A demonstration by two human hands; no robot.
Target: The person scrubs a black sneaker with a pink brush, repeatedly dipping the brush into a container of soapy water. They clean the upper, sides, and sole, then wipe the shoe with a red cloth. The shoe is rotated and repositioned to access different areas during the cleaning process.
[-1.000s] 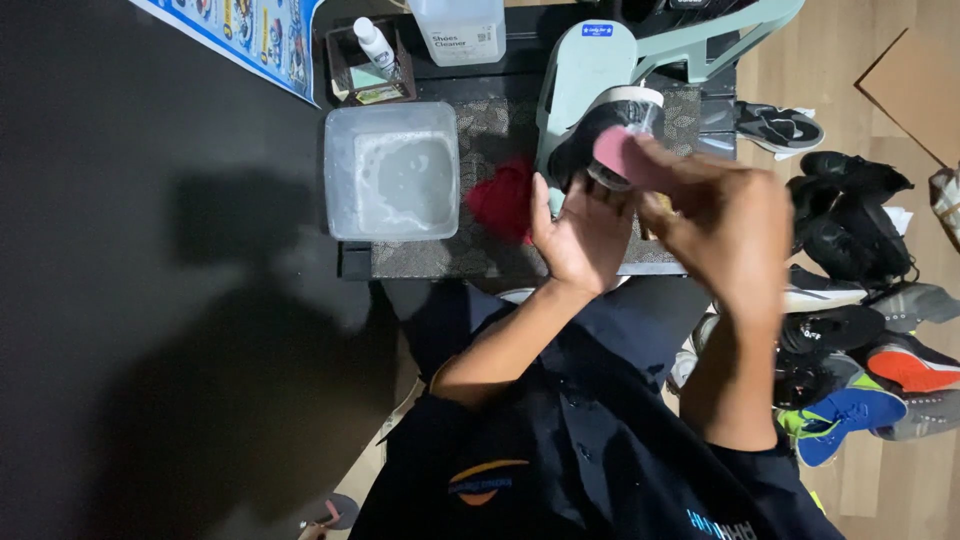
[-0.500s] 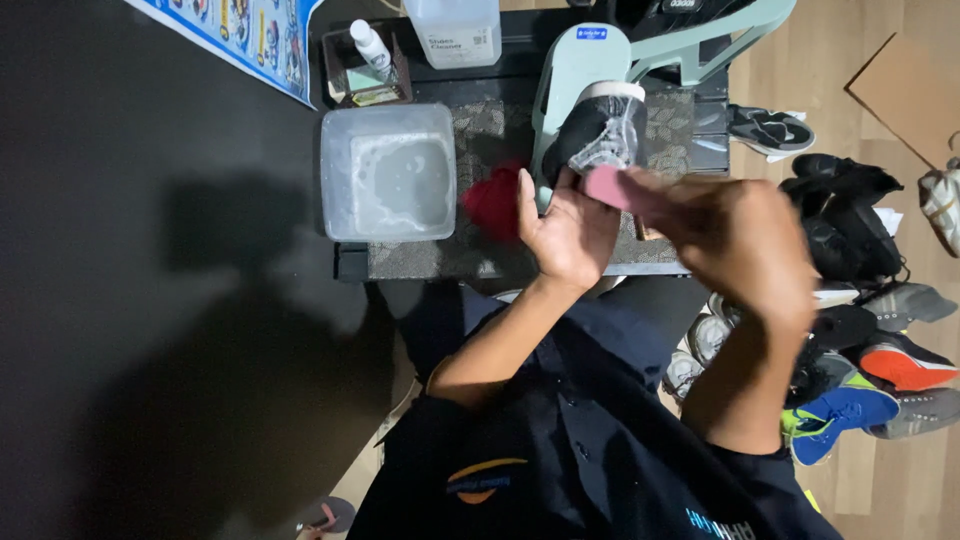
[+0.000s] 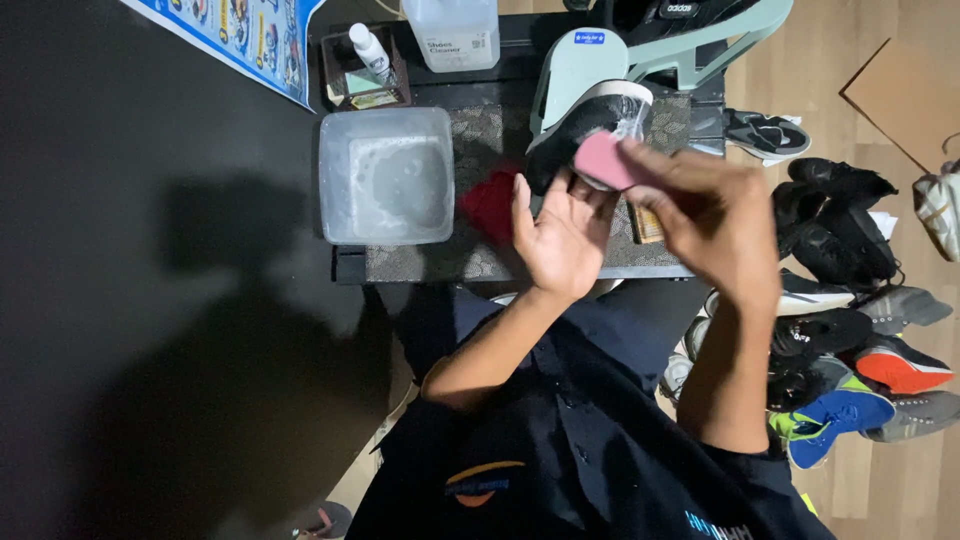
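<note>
A black shoe (image 3: 590, 125) with a white sole rests on a pale green shoe stand (image 3: 575, 65) on the mat. My left hand (image 3: 560, 235) steadies the shoe from below, fingers spread against its side. My right hand (image 3: 705, 215) grips a pink brush or sponge (image 3: 603, 160) and presses it against the shoe's upper. A red cloth (image 3: 490, 205) lies on the mat just left of my left hand.
A clear tub of soapy water (image 3: 388, 177) sits left on the patterned mat (image 3: 480, 250). Behind it stand a small spray bottle (image 3: 371, 48) in a box and a large cleaner jug (image 3: 458, 32). Several shoes (image 3: 840, 290) crowd the wooden floor at right.
My right hand has moved the pink brush back and forth over the shoe, first down toward my left palm, now up again. The shoe has shifted slightly.
</note>
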